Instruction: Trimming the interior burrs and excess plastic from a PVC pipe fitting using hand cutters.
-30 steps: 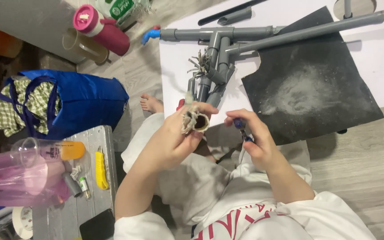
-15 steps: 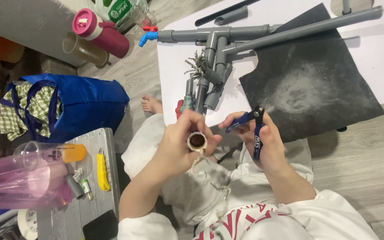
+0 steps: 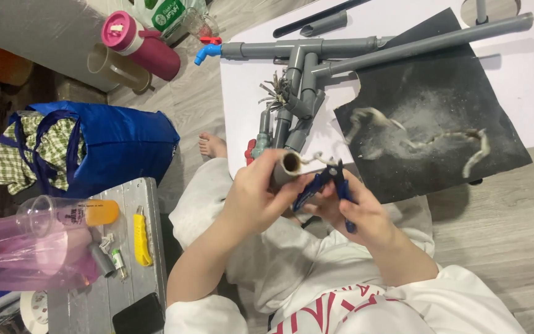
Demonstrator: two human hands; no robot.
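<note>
My left hand (image 3: 251, 198) grips a short grey pipe fitting (image 3: 285, 167) above my lap, fingers wrapped round it, while my right hand (image 3: 356, 210) squeezes blue-handled pliers (image 3: 324, 184) on fibrous packing at its mouth. Stripping looks underway; next needs a steady pull.

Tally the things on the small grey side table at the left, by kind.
Clear plastic cup: 1
Orange-capped bottle: 1
Yellow utility knife: 1
Short grey pipe piece: 1
Small green tube: 1
Black phone: 1
Pink plastic bag: 1
Total: 7
</note>
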